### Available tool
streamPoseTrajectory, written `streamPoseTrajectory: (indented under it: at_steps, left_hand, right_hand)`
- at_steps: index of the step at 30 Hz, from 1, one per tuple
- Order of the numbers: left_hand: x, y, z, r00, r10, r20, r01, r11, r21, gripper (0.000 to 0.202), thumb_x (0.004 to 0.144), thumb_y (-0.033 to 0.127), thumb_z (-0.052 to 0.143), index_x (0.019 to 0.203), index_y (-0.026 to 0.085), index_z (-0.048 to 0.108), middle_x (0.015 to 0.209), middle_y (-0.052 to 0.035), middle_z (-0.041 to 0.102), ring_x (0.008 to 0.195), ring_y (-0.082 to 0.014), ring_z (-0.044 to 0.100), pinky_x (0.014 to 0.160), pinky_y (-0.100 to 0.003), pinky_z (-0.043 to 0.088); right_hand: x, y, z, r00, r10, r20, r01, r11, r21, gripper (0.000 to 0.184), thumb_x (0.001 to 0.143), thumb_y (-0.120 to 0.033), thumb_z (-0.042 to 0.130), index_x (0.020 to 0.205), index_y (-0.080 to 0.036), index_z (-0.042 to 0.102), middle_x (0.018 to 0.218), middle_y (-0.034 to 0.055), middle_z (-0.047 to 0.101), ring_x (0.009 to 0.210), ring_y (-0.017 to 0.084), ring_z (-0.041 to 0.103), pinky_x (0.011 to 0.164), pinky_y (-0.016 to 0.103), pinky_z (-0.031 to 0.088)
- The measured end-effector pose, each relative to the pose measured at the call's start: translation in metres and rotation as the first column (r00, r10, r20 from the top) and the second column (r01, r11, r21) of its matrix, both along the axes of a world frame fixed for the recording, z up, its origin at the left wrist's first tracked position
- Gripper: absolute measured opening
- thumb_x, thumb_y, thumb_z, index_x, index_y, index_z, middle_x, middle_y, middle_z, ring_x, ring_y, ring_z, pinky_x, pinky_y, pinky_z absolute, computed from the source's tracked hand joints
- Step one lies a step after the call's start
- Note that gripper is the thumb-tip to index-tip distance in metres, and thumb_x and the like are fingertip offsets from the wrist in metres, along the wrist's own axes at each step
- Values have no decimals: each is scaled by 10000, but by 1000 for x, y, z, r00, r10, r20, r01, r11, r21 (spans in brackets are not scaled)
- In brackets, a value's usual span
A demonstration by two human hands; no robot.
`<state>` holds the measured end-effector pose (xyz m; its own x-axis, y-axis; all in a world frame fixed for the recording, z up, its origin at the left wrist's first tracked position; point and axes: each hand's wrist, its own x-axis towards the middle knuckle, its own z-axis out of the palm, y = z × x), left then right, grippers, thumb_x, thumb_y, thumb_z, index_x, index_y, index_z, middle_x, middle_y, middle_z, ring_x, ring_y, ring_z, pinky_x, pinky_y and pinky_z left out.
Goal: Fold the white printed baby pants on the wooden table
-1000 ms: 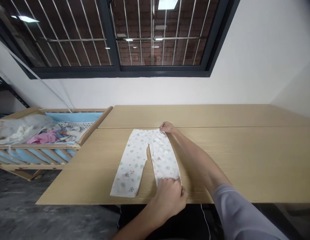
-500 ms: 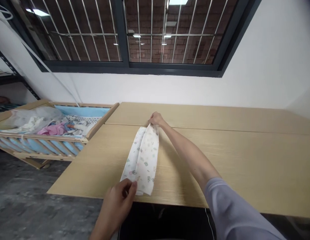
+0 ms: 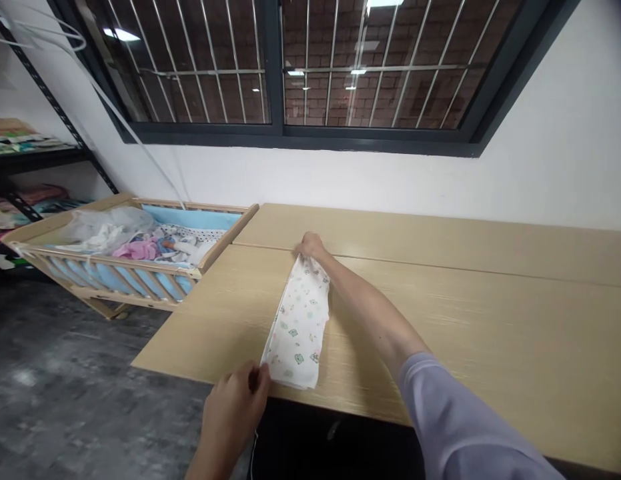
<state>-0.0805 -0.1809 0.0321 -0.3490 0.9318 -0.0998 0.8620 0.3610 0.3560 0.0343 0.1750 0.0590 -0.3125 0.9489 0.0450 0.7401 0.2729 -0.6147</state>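
A white cloth (image 3: 300, 327) with a small green and pink print lies folded into a long strip on the wooden table (image 3: 440, 333). My right hand (image 3: 311, 245) reaches to its far end, fingers closed on the fabric there. At the near left corner, my left hand (image 3: 237, 400) pinches the cloth's edge between thumb and fingers. The fingertips of the right hand are partly hidden behind its knuckles.
Left of the table stands a wooden crib (image 3: 140, 257) with a blue lining, a pink cloth (image 3: 137, 250) and other fabrics inside. A black shelf (image 3: 35, 160) holds folded textiles. A barred window (image 3: 300, 73) is set in the wall behind.
The cloth's upper layer has been folded over to the left edge, so the strip is now one even panel. My left hand has closed on the near corner. The view has turned left.
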Motion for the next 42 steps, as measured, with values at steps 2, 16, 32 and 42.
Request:
streamPoseTrajectory:
  at_steps: [2, 16, 32, 42]
  left_hand:
    - [1, -3, -3, 985, 87, -148, -83, 996, 37, 382, 986, 419, 404, 761, 232, 650, 764, -55, 741, 667, -243, 673, 567, -297, 324]
    - [70, -47, -84, 842, -116, -527, 414, 764, 494, 690, 894, 357, 570, 1528, 177, 365, 1428, -216, 577, 1298, -384, 564, 947, -486, 477]
    - [65, -47, -70, 792, -154, -591, 458, 789, 409, 577, 894, 386, 612, 1449, 259, 516, 1462, -155, 561, 1309, -364, 564, 909, -459, 499]
    - [27, -29, -49, 881, -221, -418, 420, 770, 480, 332, 968, 344, 534, 1276, 258, 622, 1317, -75, 689, 1164, -262, 654, 922, -413, 414]
  right_hand:
    - [1, -13, 7, 1000, -9, 20, 8, 999, 41, 354, 873, -327, 674, 1126, -81, 642, 1113, 216, 698, 1046, 322, 661, 856, 369, 509]
    - [49, -211, -46, 335, 896, 293, -940, 297, 167, 662, 1028, -472, 453, 1584, -153, 286, 1655, 159, 216, 1551, 239, 152, 1248, 398, 170]
    - [55, 4, -68, 725, 579, 373, -645, 760, 74, 644, 1040, -526, 292, 1612, -239, 218, 1676, 52, 129, 1559, 235, 97, 1265, 451, 52]
    - [64, -114, -34, 777, 591, 218, -625, 680, 383, 429, 1032, -356, 418, 1378, -142, 555, 1367, 188, 584, 1291, 298, 515, 1079, 502, 407]
